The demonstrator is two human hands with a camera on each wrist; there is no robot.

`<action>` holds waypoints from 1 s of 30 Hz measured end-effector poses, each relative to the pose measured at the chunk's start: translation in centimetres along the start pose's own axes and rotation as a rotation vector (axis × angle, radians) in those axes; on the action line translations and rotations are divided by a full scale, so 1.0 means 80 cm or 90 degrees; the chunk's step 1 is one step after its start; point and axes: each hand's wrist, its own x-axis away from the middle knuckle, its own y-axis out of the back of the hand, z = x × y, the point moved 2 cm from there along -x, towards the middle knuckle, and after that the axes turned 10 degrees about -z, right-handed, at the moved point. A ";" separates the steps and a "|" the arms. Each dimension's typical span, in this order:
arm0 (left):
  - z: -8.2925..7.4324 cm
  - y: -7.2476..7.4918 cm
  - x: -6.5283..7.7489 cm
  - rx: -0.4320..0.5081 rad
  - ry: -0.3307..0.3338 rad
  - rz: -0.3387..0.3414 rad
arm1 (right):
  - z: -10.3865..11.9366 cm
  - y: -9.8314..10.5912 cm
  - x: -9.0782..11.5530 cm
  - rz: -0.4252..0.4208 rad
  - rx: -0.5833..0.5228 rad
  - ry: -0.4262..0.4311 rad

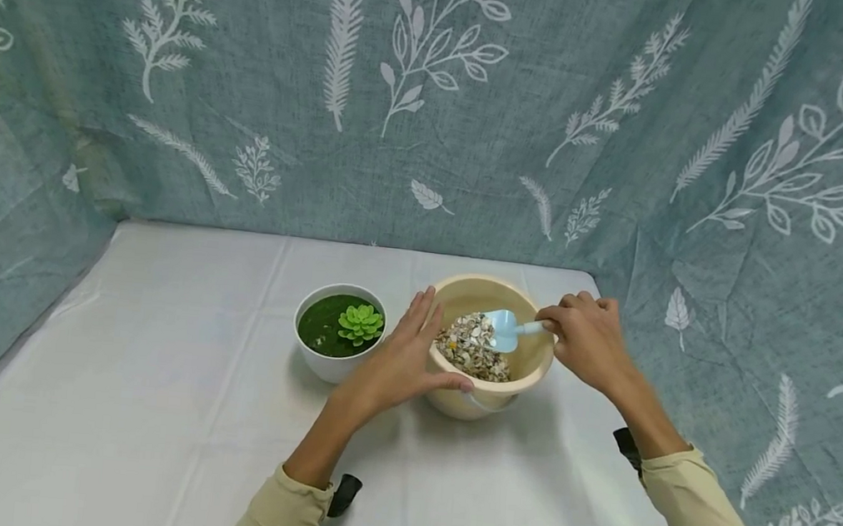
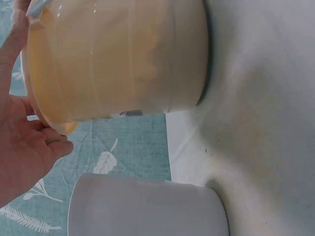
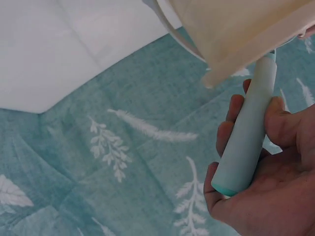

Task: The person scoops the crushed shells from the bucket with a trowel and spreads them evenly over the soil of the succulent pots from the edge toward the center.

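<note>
In the head view, a cream bucket holds a heap of mixed pebbles or shell bits. My right hand grips the pale blue handle of a small scoop, whose blade rests at the heap inside the bucket. Spread fingers of my left hand lie along the bucket's left rim, the thumb touching its near edge. From the left wrist, the same hand is against the outside of the rim. Just left of it stands a white pot with a green succulent.
A white cloth covers the table. Teal curtains with white leaf prints hang behind and to the sides. The bucket's thin white bail hangs down at its side.
</note>
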 end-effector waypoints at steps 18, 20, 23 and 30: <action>0.108 0.109 0.040 0.012 0.105 -0.031 | 0.084 0.021 -0.037 -0.006 -0.058 0.050; 0.126 0.113 0.045 0.041 0.136 -0.017 | 0.095 0.018 -0.045 0.004 -0.062 0.059; 0.144 0.106 0.048 0.086 0.159 0.008 | 0.111 0.009 -0.054 0.031 -0.073 0.074; 0.151 0.098 0.054 0.100 0.145 0.014 | 0.153 -0.017 -0.074 0.104 -0.061 0.107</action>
